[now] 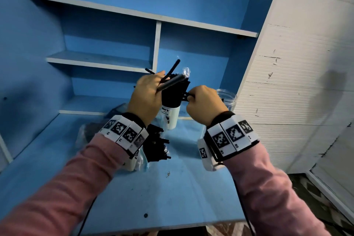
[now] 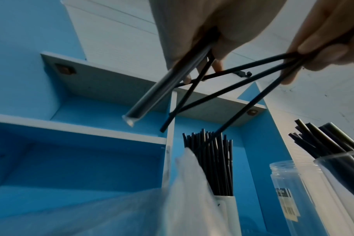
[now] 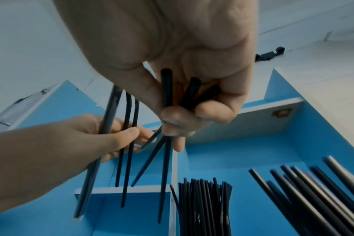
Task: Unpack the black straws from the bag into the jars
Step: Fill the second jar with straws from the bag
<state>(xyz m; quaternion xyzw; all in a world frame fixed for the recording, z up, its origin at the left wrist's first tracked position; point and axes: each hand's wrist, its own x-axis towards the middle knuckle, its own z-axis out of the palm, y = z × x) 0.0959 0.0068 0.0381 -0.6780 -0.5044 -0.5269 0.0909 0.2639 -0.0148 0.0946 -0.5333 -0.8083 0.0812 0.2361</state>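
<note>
Both hands are raised above the blue desk (image 1: 172, 188), close before the shelf unit (image 1: 157, 44). The left hand (image 1: 146, 96) grasps a wrapped straw (image 2: 162, 86) and loose black straws (image 3: 129, 143). The right hand (image 1: 204, 104) pinches three straws (image 3: 166, 151) between thumb and fingertips. Directly below the fingers stands a white jar (image 1: 171, 117) packed with straws; a clear jar (image 1: 227, 97) sits just beyond the right hand. The plastic bag (image 1: 86, 132) lies under the left wrist.

Two hands (image 1: 145, 94) (image 1: 203, 104), three jars (image 2: 225, 206) (image 2: 287, 188) (image 2: 346, 183), one plastic bag (image 2: 184, 183), and too many black straws (image 2: 210, 159) to count.
</note>
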